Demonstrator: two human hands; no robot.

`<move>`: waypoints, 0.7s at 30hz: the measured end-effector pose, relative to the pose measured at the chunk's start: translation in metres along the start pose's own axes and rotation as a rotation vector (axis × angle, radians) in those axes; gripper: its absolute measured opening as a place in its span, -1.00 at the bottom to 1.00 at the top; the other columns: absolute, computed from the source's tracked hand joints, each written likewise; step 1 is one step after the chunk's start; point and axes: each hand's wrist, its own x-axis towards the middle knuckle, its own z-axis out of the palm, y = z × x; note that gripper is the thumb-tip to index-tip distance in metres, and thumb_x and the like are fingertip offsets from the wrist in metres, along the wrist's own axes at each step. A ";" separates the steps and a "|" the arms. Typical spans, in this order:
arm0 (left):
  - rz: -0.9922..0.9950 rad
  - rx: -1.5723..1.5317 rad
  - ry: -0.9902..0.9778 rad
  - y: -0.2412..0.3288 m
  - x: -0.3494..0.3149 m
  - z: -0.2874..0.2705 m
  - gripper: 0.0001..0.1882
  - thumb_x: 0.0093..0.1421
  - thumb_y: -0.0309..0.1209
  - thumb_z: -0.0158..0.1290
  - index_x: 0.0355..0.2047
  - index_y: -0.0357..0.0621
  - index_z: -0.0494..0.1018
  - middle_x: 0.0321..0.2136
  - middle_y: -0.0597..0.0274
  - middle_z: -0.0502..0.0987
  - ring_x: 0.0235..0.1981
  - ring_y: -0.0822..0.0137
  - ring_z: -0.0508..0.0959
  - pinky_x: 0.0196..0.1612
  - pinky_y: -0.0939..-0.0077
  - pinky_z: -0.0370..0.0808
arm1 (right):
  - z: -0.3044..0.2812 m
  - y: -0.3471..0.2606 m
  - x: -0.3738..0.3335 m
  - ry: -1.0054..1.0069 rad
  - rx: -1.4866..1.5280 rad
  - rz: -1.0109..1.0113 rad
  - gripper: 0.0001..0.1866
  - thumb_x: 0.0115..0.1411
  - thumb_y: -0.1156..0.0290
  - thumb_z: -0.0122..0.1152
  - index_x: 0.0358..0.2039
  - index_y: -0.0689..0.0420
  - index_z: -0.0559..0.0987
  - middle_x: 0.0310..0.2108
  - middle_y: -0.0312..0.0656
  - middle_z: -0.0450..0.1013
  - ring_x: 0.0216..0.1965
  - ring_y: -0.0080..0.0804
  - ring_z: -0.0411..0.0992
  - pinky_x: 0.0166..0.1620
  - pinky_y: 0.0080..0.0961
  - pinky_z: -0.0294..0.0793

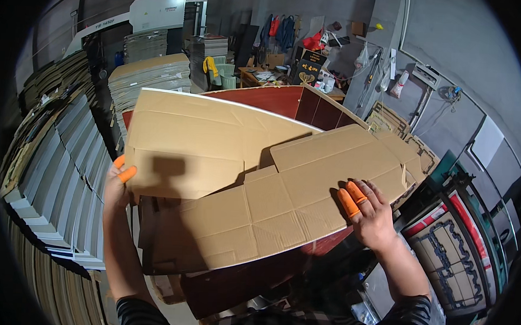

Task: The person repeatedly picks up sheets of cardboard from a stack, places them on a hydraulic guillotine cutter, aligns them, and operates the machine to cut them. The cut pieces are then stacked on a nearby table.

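Observation:
A flat brown cardboard sheet stretches across the left and far side, its left edge held between the fingers of my left hand. Overlapping it on the near side lies a creased, die-cut cardboard blank with a stepped far edge. My right hand rests on the right part of this blank, fingers extended over its surface near the front edge. Orange finger covers sit on two fingers of each hand. Underneath is a dark red board surface, mostly hidden by the cardboard.
Tall stacks of grey-white sheets stand close on the left, with another pile behind. At the right are cutting-die boards with dark outlines. A cluttered desk and hanging clothes are at the back.

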 end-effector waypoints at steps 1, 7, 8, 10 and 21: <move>0.014 0.006 0.085 0.001 -0.001 -0.006 -0.60 0.09 -0.61 0.05 -0.01 -0.32 0.37 -0.18 0.07 0.56 -0.21 0.26 0.58 -0.15 0.39 0.52 | 0.004 -0.002 -0.006 0.006 0.002 0.014 -0.43 -0.05 0.36 0.13 0.05 0.18 0.49 0.00 -0.02 0.42 0.09 -0.04 0.37 0.17 -0.05 0.31; -0.127 0.089 0.174 -0.109 -0.001 -0.066 -0.65 0.08 -0.61 0.03 -0.08 -0.24 0.44 -0.25 0.13 0.57 -0.25 0.29 0.57 -0.16 0.38 0.53 | 0.098 -0.009 -0.028 -0.063 0.158 0.094 -0.48 0.05 0.40 0.05 0.09 0.10 0.46 0.02 -0.09 0.42 0.09 -0.10 0.36 0.18 -0.15 0.28; -0.195 0.134 0.207 -0.136 0.000 -0.064 -0.64 0.05 -0.63 0.03 -0.09 -0.23 0.45 -0.26 0.12 0.57 -0.25 0.30 0.57 -0.16 0.39 0.53 | 0.125 -0.006 -0.041 -0.107 0.159 0.107 -0.50 0.08 0.41 0.01 0.09 0.08 0.46 0.04 -0.09 0.41 0.11 -0.10 0.34 0.18 -0.20 0.29; -0.122 0.375 0.406 -0.195 -0.001 -0.086 -0.63 0.02 -0.64 0.04 -0.11 -0.24 0.47 -0.28 0.12 0.58 -0.28 0.31 0.57 -0.21 0.41 0.52 | 0.185 -0.005 -0.058 -0.159 0.227 0.117 -0.50 0.08 0.41 -0.01 0.09 0.05 0.46 0.05 -0.09 0.41 0.12 -0.11 0.34 0.18 -0.21 0.30; -0.219 0.541 0.546 -0.152 -0.007 -0.095 -0.81 0.03 -0.60 0.13 -0.31 -0.20 0.43 -0.43 0.19 0.51 -0.45 0.27 0.50 -0.37 0.38 0.47 | 0.202 -0.005 -0.017 0.026 0.190 0.126 -0.50 0.09 0.40 0.02 0.10 0.08 0.45 0.08 -0.08 0.39 0.17 -0.11 0.28 0.23 -0.07 0.19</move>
